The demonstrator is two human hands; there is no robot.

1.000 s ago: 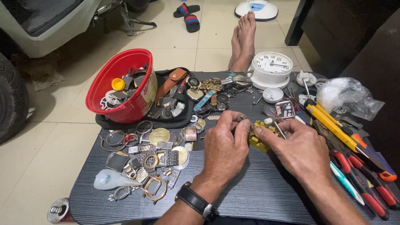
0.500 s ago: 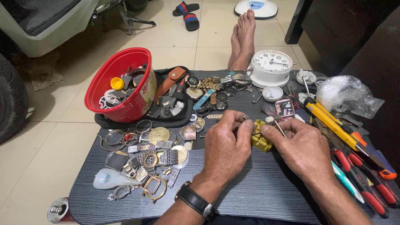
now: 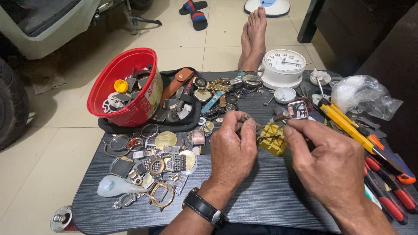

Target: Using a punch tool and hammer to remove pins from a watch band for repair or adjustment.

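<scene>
Head view, left to right. Can (image 3: 62,219): at the near left corner of the dark surface (image 3: 270,204), lying on its side. Red bowl (image 3: 114,82): tipped toward the camera on a black pouch (image 3: 174,124), holding a yellow cap and metal odds. Watch parts (image 3: 150,161): rings, case backs, bracelet links and buckles spread loose below the bowl. Watches (image 3: 217,89): a row of heads and straps behind the hands.

Left hand (image 3: 233,150): wristwatch on the wrist, fingers pinched together on a small dark piece held just left of the yellow block (image 3: 272,138); what the piece is cannot be told. Yellow block: a slotted holder flat on the surface between the two hands. Right hand (image 3: 328,163): closed on a thin tool whose tip points down at the block's top.

White clock (image 3: 284,67): upright behind the block. Small white dishes just beside it. Plastic bag (image 3: 363,95): crumpled at the far right. Screwdrivers (image 3: 374,152): yellow- and red-handled, lined along the right edge.

Step, as judged: fine work on a small watch part over the block. The next move seems to call for a steady left pinch while the tool tip is aligned.
</scene>
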